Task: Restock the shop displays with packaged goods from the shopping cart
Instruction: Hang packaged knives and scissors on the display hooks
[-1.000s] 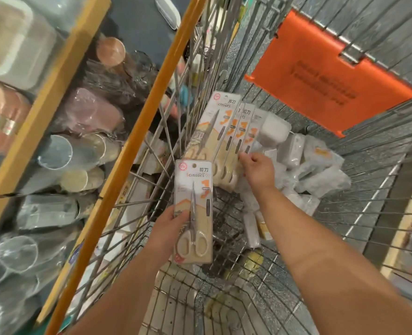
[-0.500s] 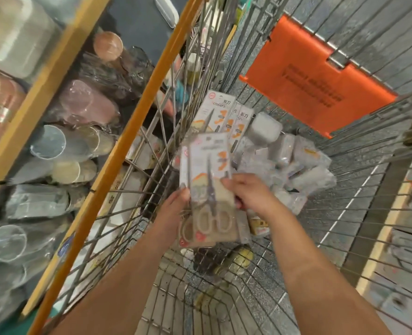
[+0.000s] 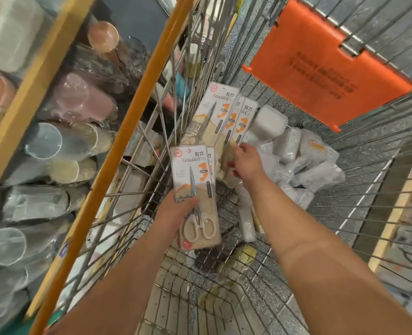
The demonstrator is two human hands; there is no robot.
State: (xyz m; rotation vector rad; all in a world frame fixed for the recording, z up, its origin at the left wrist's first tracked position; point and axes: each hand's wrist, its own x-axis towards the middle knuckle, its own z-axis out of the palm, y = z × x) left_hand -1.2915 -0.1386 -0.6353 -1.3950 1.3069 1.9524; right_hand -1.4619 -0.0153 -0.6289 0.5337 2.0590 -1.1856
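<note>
I look down into a wire shopping cart (image 3: pixel 359 206). My left hand (image 3: pixel 176 211) grips two stacked scissors packs (image 3: pixel 195 187), white cards with orange print and cream-handled scissors. A fan of more scissors packs (image 3: pixel 220 112) leans against the cart's left wall. My right hand (image 3: pixel 244 160) reaches into the lower end of that fan, fingers curled on a pack there. Clear-wrapped white packages (image 3: pixel 304 163) lie heaped on the cart floor to the right.
The cart's yellow rail (image 3: pixel 118 151) runs diagonally at left. Beyond it, shelves hold clear, pink and copper cups and containers (image 3: pixel 55 141). An orange child-seat flap (image 3: pixel 325 61) hangs at the cart's far end. Grey tiled floor shows through the wires.
A second scissors pack has joined the one in my left hand. My right hand let go of it and went back to the fan of packs in the cart.
</note>
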